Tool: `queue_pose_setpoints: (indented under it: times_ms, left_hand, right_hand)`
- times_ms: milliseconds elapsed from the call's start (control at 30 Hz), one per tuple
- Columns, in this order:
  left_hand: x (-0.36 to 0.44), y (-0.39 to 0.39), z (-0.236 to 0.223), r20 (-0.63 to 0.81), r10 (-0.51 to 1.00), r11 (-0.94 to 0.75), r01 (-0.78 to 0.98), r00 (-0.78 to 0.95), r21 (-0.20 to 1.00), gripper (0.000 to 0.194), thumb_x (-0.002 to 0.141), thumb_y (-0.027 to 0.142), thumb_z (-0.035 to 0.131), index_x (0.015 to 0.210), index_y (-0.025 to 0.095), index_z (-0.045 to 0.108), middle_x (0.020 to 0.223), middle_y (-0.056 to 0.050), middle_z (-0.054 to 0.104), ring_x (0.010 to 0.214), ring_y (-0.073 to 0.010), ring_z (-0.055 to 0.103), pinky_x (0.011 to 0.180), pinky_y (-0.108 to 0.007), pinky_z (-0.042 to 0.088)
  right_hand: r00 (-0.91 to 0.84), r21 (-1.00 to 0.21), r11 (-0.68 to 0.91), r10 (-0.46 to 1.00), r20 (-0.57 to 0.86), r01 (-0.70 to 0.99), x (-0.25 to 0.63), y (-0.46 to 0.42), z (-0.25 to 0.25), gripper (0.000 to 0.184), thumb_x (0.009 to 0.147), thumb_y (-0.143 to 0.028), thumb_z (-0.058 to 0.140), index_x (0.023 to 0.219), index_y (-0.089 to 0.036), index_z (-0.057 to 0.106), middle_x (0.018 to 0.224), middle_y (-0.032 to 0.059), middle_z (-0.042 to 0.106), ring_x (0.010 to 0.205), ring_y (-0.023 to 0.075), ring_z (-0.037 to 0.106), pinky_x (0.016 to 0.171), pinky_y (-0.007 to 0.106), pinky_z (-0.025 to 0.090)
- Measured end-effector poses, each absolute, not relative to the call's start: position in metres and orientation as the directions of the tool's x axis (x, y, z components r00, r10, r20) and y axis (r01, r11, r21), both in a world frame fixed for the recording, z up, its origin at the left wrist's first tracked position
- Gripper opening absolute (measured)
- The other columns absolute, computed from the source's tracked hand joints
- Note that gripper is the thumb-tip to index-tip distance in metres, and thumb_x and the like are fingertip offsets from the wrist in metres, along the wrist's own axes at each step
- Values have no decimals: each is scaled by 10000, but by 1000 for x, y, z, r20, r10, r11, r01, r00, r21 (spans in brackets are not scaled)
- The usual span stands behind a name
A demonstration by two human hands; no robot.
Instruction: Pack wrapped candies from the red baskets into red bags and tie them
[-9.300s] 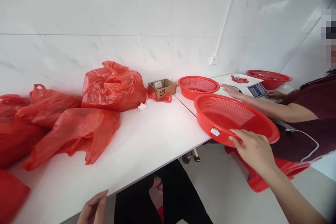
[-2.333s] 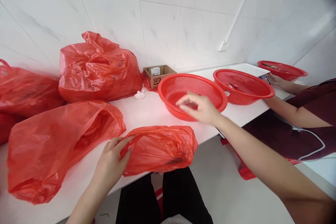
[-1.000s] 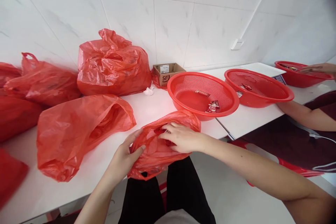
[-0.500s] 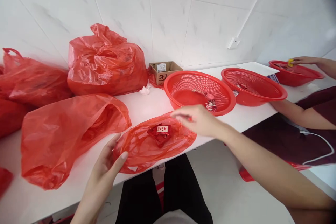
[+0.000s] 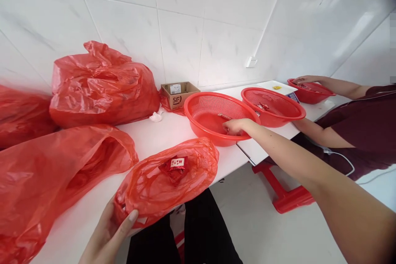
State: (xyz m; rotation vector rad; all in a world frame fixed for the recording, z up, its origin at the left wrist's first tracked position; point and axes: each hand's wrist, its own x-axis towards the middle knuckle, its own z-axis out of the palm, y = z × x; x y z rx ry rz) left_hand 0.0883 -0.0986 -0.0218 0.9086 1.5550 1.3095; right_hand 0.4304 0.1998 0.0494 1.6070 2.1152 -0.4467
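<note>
**Near red bag held by its left end, right hand down in the basin**

Near red bag [image 5: 168, 194]: at the near edge of the table [image 5: 148, 138], mouth gaping upward, a red packet [image 5: 176, 166] with a pale label inside. Just beyond it, to the right, a perforated red basin [image 5: 210, 121]; a slim wrapped piece [image 5: 223, 116] lies in it.

Handling, my judgement: hold the thin plastic lightly and the mouth wide, since a slack rim would probably fold over the packet. Best to leave the bag's weight on the table. In the basin, a fingertip pinch on the wrapper, clear of the rim, should serve better than a full fist.

Left hand [image 5: 107, 231]: thumb on the bag's near-left edge, fingers partly behind the plastic, nipping its rim between them. Right hand [image 5: 236, 126]: fingers bent downward in the basin, tips hidden; cannot tell whether they grip anything.

Outward: slack red bag [image 5: 37, 173] at left, bulging bag [image 5: 105, 90] behind it, cardboard box [image 5: 179, 98] by the wall. At right, a second basin [image 5: 281, 111]; farther, a co-worker's hand [image 5: 306, 79] over a third basin [image 5: 314, 98].
</note>
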Motion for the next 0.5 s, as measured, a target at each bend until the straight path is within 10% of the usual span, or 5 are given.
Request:
queue_pose_setpoints:
  times_ms: [333, 500]
  left_hand:
    - [73, -104, -37, -204, 923, 213, -9, -327, 977, 699, 682, 517, 779, 1287, 258, 545, 1276, -72, 656, 1233, -323, 576, 963, -348, 552]
    - [85, -106, -25, -218, 927, 216, -40, -305, 976, 699, 737, 528, 735, 1350, 286, 501, 1344, -45, 617, 1270, -285, 544, 970, -309, 540]
  right_hand:
    - [-198, 1, 237, 815, -545, 972, 436, 209, 53, 267, 664, -222, 723, 918, -173, 655, 949, 109, 664, 816, 284, 657, 669, 364, 474]
    - [-267, -76, 268, 806, -529, 960, 434, 203, 44, 568, 687, -323, 735, 1231, -243, 595, 1088, 100, 659, 884, 285, 658, 717, 383, 492]
